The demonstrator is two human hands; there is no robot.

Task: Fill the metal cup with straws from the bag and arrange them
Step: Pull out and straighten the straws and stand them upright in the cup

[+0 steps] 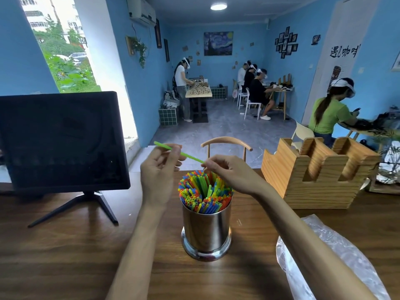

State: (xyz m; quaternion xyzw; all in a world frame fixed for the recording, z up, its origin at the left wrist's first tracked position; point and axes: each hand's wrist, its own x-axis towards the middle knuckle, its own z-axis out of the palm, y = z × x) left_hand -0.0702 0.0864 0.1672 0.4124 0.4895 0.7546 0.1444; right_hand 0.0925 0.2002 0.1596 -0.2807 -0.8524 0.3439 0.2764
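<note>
A shiny metal cup [206,230] stands upright on the wooden table [65,252], packed with several coloured straws [204,192] whose tips fan out above the rim. Above the cup a single green straw [188,154] lies nearly level, slanting down to the right. My left hand [159,169] pinches it near its left end, and my right hand [227,172] pinches its right end just over the straw tips. A clear plastic bag [320,247] lies crumpled at the right, partly under my right forearm.
A black monitor [62,141] on a tripod stand sits at the left. A wooden slotted holder [313,176] stands at the right rear. A wooden chair back [226,142] rises behind the table. Several people work at tables farther back.
</note>
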